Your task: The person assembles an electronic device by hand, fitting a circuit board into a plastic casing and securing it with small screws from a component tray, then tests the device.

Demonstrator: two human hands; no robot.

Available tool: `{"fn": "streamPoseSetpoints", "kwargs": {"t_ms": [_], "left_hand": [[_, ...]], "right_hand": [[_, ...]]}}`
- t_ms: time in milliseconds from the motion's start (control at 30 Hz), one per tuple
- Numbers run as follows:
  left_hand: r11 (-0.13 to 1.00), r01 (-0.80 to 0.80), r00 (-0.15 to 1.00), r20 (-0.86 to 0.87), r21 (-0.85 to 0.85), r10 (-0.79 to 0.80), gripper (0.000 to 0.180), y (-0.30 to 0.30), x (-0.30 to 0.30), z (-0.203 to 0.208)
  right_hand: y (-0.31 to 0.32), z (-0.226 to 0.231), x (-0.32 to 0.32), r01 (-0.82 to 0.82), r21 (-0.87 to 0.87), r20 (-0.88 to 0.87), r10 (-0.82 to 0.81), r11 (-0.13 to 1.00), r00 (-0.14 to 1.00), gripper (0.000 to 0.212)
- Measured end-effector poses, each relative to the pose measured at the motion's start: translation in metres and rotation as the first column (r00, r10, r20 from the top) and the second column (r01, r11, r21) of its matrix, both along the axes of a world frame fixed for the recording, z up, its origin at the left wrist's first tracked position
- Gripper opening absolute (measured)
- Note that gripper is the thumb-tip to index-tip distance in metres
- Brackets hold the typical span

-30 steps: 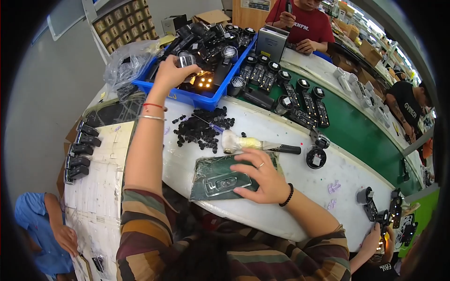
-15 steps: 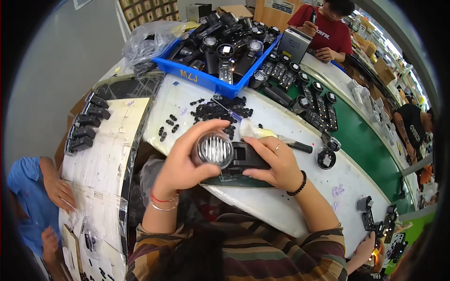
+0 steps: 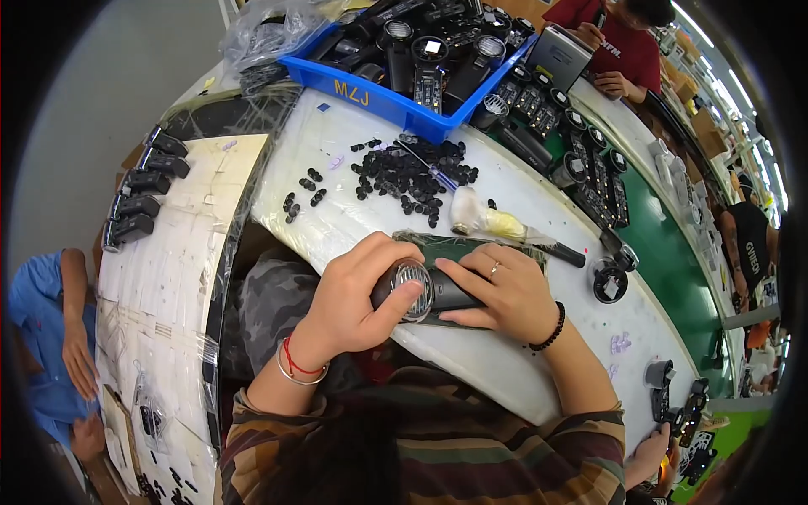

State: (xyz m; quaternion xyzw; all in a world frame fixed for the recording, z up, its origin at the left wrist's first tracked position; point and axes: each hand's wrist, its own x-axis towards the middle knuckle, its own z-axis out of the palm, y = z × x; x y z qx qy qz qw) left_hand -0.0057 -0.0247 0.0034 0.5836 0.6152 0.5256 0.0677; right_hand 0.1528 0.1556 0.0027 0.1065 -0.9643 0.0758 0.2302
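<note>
Both my hands hold a black flashlight (image 3: 446, 295) with a round, ribbed clear lens, lying lengthwise over a dark green mat (image 3: 454, 249) at the table's near edge. My left hand (image 3: 353, 295) wraps round the flashlight's head, its thumb across the lens. Closed on the body from the right is my right hand (image 3: 515, 293), which hides much of that end. Just beyond lie a pale-yellow-wrapped tool (image 3: 497, 222) and a black-handled tool (image 3: 566, 254). A pile of small black parts (image 3: 404, 177) lies farther off, with a screwdriver (image 3: 441, 175) on it.
A blue bin (image 3: 370, 99) full of black flashlights stands at the far side. More flashlight parts (image 3: 581, 160) line the green strip at right. A side board (image 3: 194, 219) holds several black units (image 3: 147, 182). A person in blue (image 3: 50, 337) sits left; others work far and near right.
The flashlight has turned and come down closer to the mat. My left thumb has moved onto the lens. The view has shifted, so the table's things appear higher.
</note>
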Motion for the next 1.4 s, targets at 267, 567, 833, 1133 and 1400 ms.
{"fn": "streamPoseSetpoints", "kwargs": {"t_ms": [267,567,833,1133,1400], "left_hand": [[1.0,-0.027,0.997,0.066,-0.006,0.027,0.021,-0.003,-0.002,-0.01],[0.999,0.009,0.997,0.07,0.033,-0.012,0.022,-0.003,-0.008,-0.02],[0.999,-0.019,1.0,0.019,0.051,0.018,0.026,-0.009,-0.007,-0.023],[0.998,-0.051,0.998,0.038,0.04,0.049,0.021,0.0,-0.003,-0.019],[0.997,-0.054,0.998,0.021,0.053,0.053,0.022,0.0,-0.001,-0.017]], "right_hand": [[-0.005,-0.012,-0.005,-0.001,-0.045,0.032,0.002,0.999,1.0,0.06],[-0.021,0.0,0.002,0.085,0.045,0.274,-0.094,0.995,0.957,0.073],[0.058,0.001,0.017,0.467,-0.134,0.209,-0.435,0.874,0.876,0.039],[0.059,0.003,0.034,0.583,-0.152,0.165,-0.561,0.798,0.811,0.024],[-0.051,-0.004,0.14,0.68,-0.679,0.576,-0.375,0.275,0.726,0.027]]}}
